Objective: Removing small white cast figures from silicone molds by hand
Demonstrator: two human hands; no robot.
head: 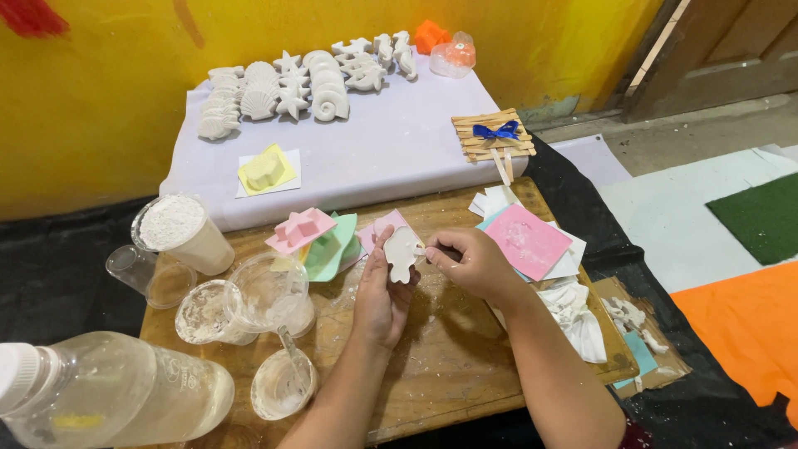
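I see the left hand (381, 293) gripping a white plaster cast (401, 253) while the right hand (467, 262) pinches its edge above the wooden board (449, 366).

Small white plaster fish cast (401, 253), upright, pinched between both hands above wooden board

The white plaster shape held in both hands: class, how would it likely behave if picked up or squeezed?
The plaster shape is probably stiff: it keeps its outline while the left hand grips it. It likely chips or snaps easily, being thin, and white crumbs dot the wooden board. It may feel dusty rather than slippery as the right hand works its edge.
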